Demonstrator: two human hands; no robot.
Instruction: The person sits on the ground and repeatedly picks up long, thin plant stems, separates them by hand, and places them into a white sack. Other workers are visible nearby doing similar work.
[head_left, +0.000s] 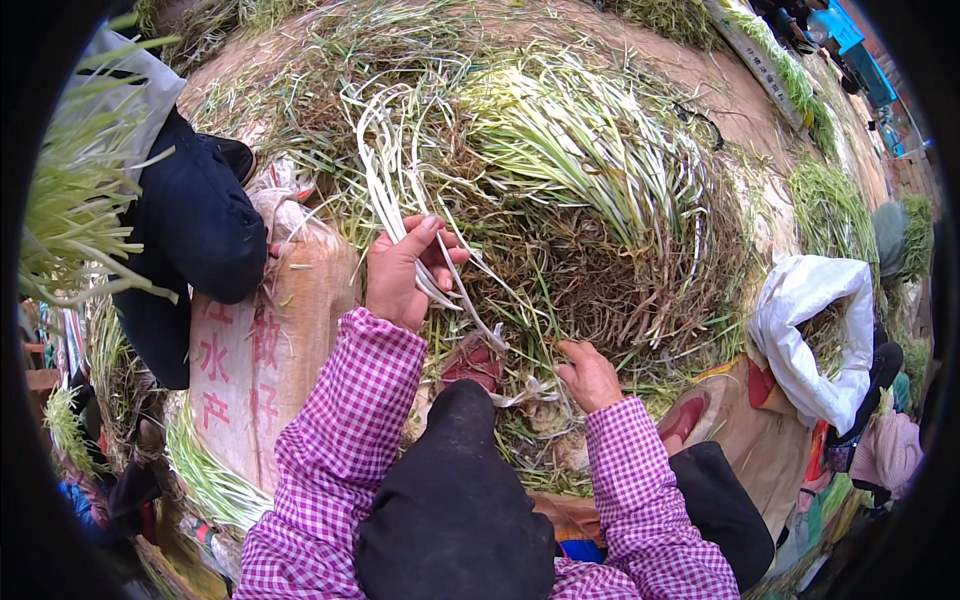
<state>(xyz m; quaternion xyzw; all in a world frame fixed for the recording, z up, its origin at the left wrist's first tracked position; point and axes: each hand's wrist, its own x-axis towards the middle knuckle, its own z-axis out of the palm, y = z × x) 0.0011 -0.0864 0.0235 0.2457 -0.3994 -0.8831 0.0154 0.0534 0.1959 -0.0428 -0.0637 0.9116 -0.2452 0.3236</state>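
My left hand (415, 271) grips several long white stalks (381, 176) of a chive-like vegetable between thumb and fingers. Their upper ends bend over above the hand, and the lower ends hang out below it. Lower and to the right, my right hand (590, 376) has its thumb and index finger slightly apart. I see nothing held in it; thin loose leaves lie close to its fingertips. Before me spreads a heap of the same stalks (577, 142), pale green and white, with brown, dry roots and leaves (592, 277) on the near side.
A printed woven sack (315, 330) lies to my left, beside another person's dark-trousered leg (202, 217). Pale leafy greens (79, 180) rise at the left rim. On the right stand an open white sack (776, 300) and more greens (832, 210). My red shoe (474, 364) is between my hands.
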